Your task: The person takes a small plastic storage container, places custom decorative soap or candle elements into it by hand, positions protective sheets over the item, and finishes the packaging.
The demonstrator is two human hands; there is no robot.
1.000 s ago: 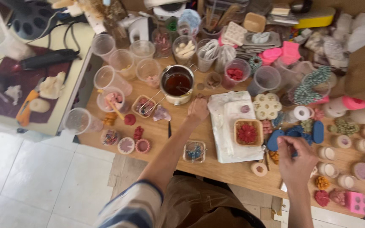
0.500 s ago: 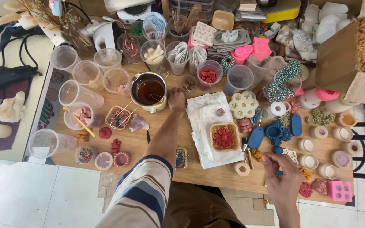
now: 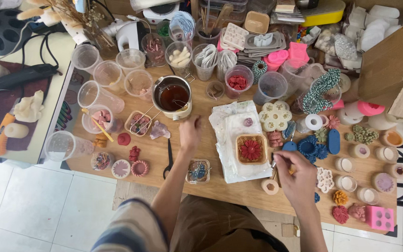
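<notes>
Open brown cardboard box (image 3: 388,70) of straw-coloured shreds, table's far right corner

Looking down, I see my left hand (image 3: 190,133) reaching out over the wooden bench (image 3: 220,186), fingers loosely curled, just below the metal pot of dark liquid (image 3: 172,97); I can't tell whether it touches anything. My right hand (image 3: 297,175) hovers near the bench's front edge, fingers pinched on something thin and small that I can't make out. Just left of it sits a square mould holding a red flower shape (image 3: 251,149), resting on a white cloth (image 3: 239,135). Black scissors (image 3: 169,158) lie beside a small clear box (image 3: 198,171). Clear plastic cups (image 3: 109,74) crowd the far left of the bench.
</notes>
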